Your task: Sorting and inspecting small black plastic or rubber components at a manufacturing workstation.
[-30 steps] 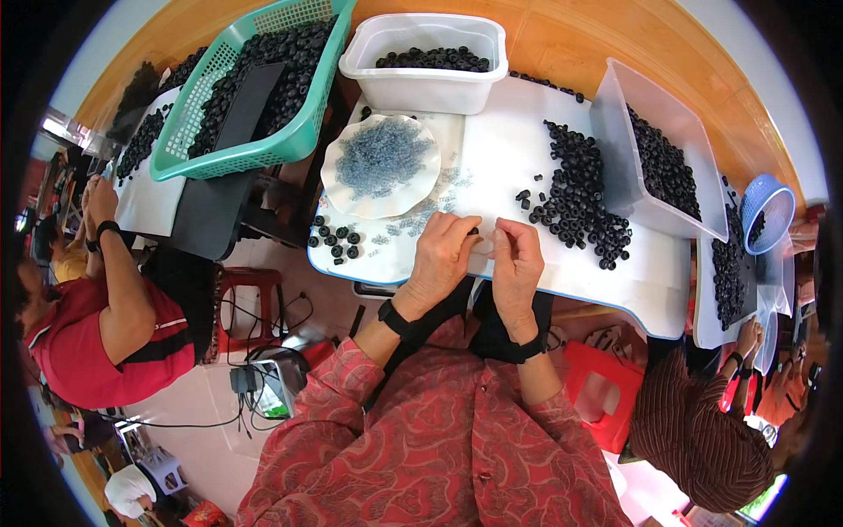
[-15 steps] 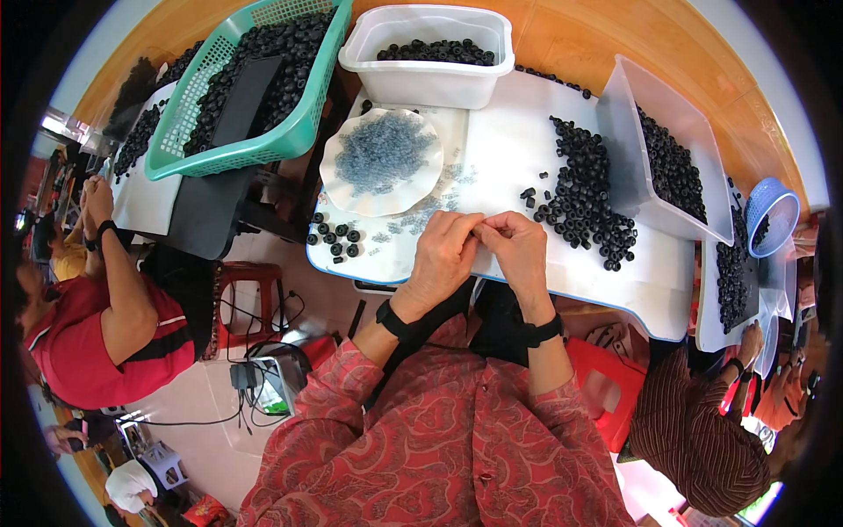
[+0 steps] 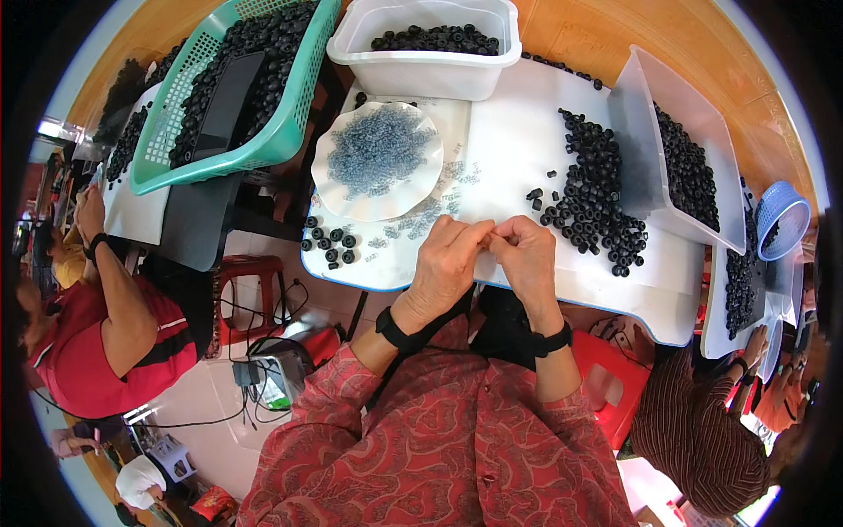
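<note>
We see the left hand [image 3: 443, 268] and the right hand [image 3: 527, 263] meeting over the near edge of the white-topped table [image 3: 518, 149]. Both grips are narrow: thumbs and forefingers pinch inward, and the fingertips touch or nearly touch. Whatever lies between them is hidden by the fingers, so we cannot tell whether either hand holds a piece.

We judge the step in hand to be fine two-handed work on something small. The next move, as we read it, calls for steady fingertips close together, with light pressure and a clear view of the join before either pinch loosens.

To the left, the pale scalloped plate [image 3: 378, 211] bears a mound of small bluish translucent bits [image 3: 382, 149], and similar bits lie scattered between the plate and the hands. Near left of the plate sits a small cluster of black pieces [image 3: 335, 234], well apart from the larger black heap [image 3: 597, 189] on the right. Just beside that heap stands the clear bin [image 3: 632, 162], also holding black pieces. The white tub [image 3: 430, 75] stands on the far side; the green basket [image 3: 198, 178] is far left.
</note>
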The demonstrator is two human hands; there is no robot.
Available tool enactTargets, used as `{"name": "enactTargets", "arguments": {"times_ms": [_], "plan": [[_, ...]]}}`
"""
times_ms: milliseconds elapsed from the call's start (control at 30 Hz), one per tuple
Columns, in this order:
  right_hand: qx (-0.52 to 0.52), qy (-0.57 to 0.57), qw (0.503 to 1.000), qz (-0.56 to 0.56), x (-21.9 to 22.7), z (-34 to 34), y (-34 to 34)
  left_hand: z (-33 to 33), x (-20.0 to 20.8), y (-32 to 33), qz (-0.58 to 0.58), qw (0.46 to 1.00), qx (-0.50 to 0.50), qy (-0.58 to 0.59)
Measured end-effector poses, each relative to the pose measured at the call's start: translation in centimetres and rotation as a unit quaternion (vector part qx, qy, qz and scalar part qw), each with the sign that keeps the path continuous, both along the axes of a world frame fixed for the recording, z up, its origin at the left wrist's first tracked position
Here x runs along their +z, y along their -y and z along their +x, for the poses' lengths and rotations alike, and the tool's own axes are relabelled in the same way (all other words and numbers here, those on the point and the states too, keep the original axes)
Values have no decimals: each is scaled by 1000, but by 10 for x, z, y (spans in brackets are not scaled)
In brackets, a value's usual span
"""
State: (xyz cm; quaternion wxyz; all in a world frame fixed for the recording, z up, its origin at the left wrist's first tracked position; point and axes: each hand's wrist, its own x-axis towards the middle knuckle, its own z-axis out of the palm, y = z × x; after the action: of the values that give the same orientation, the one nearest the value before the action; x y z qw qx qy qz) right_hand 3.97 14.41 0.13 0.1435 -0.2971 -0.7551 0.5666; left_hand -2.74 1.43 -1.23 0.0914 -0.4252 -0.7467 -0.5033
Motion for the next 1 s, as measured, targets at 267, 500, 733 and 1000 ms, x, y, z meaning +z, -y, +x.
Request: {"name": "enactTargets", "arguments": {"times_ms": [267, 500, 733, 1000], "plan": [[38, 4, 997, 68, -6, -6, -7, -2, 2, -2, -5, 1000, 0, -5], [43, -27, 999, 6, -10, -3, -6, 5, -3, 9, 26, 996, 27, 80], [32, -28, 999, -16, -3, 1, -1, 6, -3, 4, 17, 999, 32, 32], [29, -63, 998, -9, -9, 6, 1, 3, 1, 5, 2, 1000, 11, 20]]}}
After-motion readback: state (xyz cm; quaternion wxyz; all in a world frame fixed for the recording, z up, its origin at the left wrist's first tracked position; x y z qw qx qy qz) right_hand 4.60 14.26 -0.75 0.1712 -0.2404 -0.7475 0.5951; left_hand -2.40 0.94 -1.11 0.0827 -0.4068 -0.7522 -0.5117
